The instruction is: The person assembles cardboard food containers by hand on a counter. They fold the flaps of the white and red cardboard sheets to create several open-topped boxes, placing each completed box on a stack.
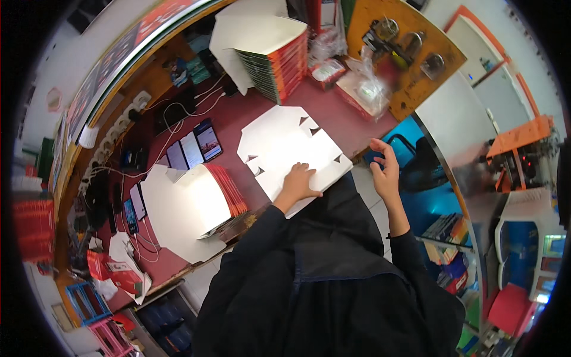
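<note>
A white die-cut cardboard sheet [282,140] with small dark slots lies in front of me, its near edge overhanging the red table by my lap. On its near part rests my left hand [295,184], flat, with the fingers spread and the thumb out to the right. My right hand [385,169] is held in the air to the right of the sheet, touching nothing, its fingers apart and slightly curled. To the left of the sheet sits a stack of folded white card with red edges [184,202].
A tall stack of red-and-green-edged card covers [273,59] stands at the back. Several phones [208,140] and white cables lie on the left of the red table [238,110]. Plastic-wrapped packets [363,89] sit at the back right, below a wooden board [410,53]. Shelves line the right.
</note>
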Demonstrator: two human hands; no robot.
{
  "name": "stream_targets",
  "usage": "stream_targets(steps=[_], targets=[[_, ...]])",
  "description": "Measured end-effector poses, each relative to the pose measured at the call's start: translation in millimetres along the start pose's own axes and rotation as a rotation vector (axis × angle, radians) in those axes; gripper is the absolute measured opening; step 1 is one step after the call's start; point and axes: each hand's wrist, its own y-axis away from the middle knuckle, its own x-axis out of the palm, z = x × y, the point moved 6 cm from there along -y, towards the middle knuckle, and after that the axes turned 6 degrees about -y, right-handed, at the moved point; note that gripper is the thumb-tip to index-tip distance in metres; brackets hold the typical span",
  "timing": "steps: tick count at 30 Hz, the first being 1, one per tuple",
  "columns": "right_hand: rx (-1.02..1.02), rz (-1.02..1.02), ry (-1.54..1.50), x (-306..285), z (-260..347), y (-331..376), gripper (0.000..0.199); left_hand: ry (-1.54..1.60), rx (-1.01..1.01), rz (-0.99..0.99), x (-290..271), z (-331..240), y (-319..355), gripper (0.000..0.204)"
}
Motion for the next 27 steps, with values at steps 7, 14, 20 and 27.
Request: stream_targets(steps=[7,14,20,27], targets=[[0.072,-0.104,-0.14,35.1,-32.4,31.3,0.041,0.488,-0.257,-0.004,-21.0,44.4,-0.1,0.022],[0.029,0.062,-0.084,94.6,-22.0,43.1,0.029,0.769,-0.367,0.085,-18.6,60.1,3.6,0.025],[-0.223,0.342,0.3,120.1,-17.5,59.8,0.047,1.034,-0.316,0.003,-27.6,57.6,10.7,0.026],[-0.46,0.304,0.48,119.9,18.9,76.7,0.05,0.892,-0.251,-0.112,-50.9,52.9,19.9,0.021]])
